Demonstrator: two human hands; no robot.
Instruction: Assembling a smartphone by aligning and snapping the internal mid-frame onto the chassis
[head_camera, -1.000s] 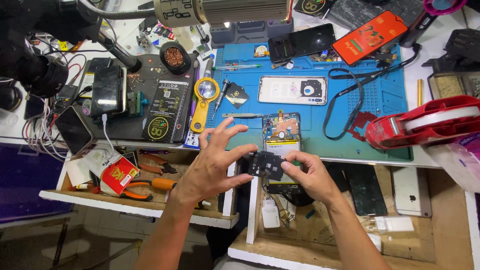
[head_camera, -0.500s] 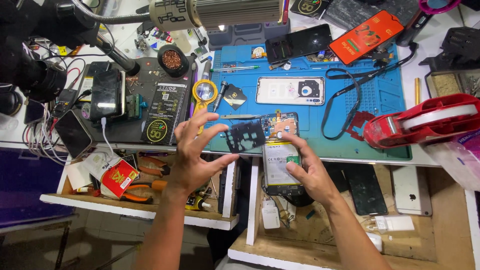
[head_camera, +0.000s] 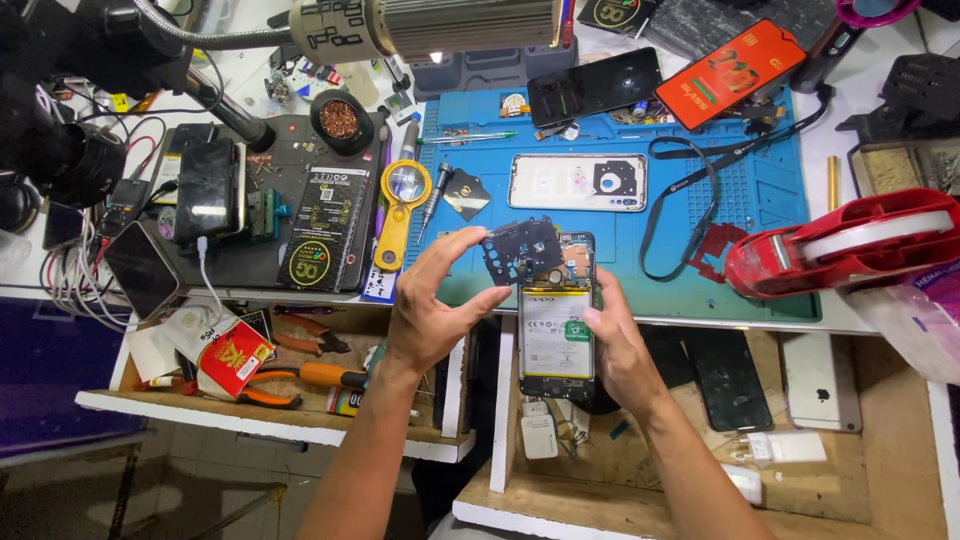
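Our left hand (head_camera: 430, 310) pinched one black cover plate (head_camera: 520, 250); our right hand (head_camera: 615, 345) gripped one opened phone (head_camera: 556, 335) at its three o'clock. One open drawer (head_camera: 270, 420) held two pliers (head_camera: 290, 372).

A: Left hand (head_camera: 430, 310)?
B: I see it raised, palm inward, thumb and fingers curled into a pinch.
A: Right hand (head_camera: 618, 345)?
B: Lower, thumb across the front, fingers wrapped behind. Both forearms angle up from below.

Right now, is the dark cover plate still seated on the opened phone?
No, the left hand holds the dark cover plate lifted clear of the opened phone.
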